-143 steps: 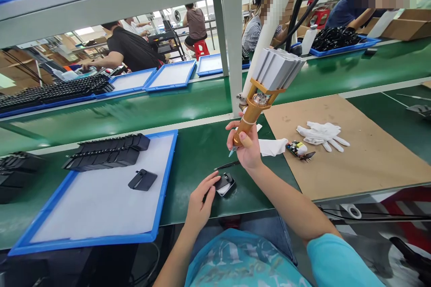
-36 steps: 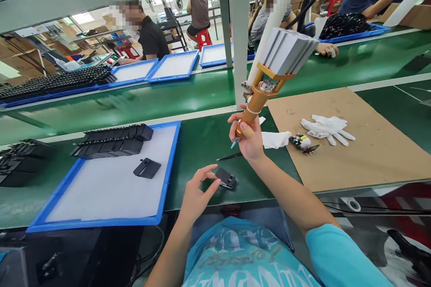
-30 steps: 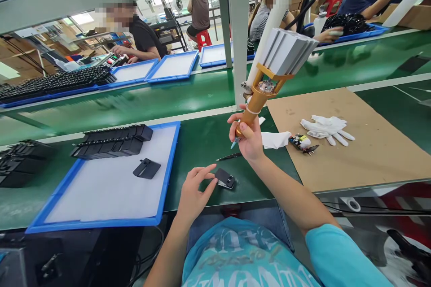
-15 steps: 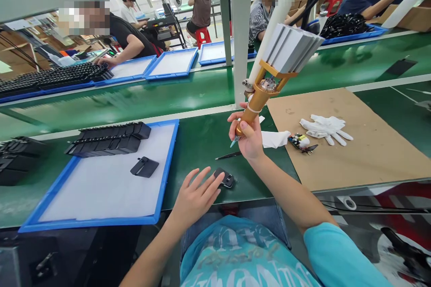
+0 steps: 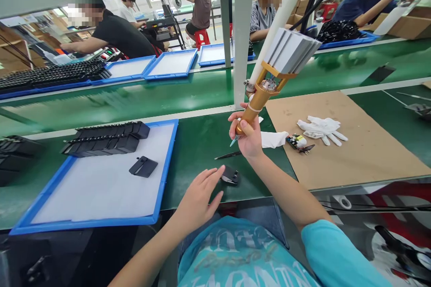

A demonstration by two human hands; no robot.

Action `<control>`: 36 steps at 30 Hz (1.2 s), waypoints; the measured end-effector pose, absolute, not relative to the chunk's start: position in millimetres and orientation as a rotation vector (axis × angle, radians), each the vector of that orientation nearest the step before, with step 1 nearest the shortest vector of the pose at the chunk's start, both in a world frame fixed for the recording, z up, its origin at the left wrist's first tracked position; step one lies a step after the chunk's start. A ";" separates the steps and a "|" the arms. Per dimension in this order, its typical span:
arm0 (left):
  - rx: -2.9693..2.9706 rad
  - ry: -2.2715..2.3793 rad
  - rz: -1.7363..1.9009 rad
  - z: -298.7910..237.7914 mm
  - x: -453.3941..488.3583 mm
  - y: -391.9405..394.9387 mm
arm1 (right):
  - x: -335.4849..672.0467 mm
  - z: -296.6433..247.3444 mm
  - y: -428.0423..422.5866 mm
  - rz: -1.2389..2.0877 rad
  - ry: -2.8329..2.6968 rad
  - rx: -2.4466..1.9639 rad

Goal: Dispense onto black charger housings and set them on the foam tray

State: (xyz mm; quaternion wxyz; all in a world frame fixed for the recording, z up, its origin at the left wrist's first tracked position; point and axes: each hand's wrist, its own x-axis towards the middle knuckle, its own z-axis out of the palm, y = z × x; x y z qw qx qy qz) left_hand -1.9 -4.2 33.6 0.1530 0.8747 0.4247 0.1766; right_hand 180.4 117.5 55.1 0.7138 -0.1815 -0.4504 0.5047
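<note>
My right hand (image 5: 249, 139) is wrapped round the lower end of a gold cylindrical tool (image 5: 256, 104), which leans up to the right. A grey finned metal block (image 5: 291, 53) tops the tool, and a light-blue tip pokes out below my fist. My left hand (image 5: 200, 199) is held low over the table edge, fingers stretched and thumb apart. Its fingertips reach the left edge of a small black plastic device (image 5: 230, 175) lying on the green table; whether they press on it I cannot tell. Dark tweezers (image 5: 229, 155) lie just beyond the device.
On the left, a blue-rimmed tray (image 5: 164, 175) carries rows of black cases (image 5: 104, 141) and one loose black piece (image 5: 143, 167). White gloves (image 5: 321, 129) and a small circuit board (image 5: 298, 142) lie on cardboard (image 5: 357, 161) at right. Co-workers sit across the green conveyor (image 5: 188, 94).
My left hand has shifted off the top of the black device to its left side, and the device now sits slightly turned and raised. My right hand keeps its grip on the gold tool.
</note>
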 end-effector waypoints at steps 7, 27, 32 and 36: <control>1.792 1.248 0.877 7.2 13.8 16.5 | 180.7 56.1 117.1 1.124 -0.990 -0.424; 1.918 1.543 0.826 -11.8 17.7 10.1 | 173.2 60.9 99.2 1.251 -0.995 -0.341; 1.845 1.696 0.940 -5.6 14.7 13.1 | 168.0 60.0 90.2 1.290 -1.002 -0.293; 1.817 1.701 0.991 -1.8 18.1 15.9 | 166.2 60.8 86.0 1.315 -1.002 -0.272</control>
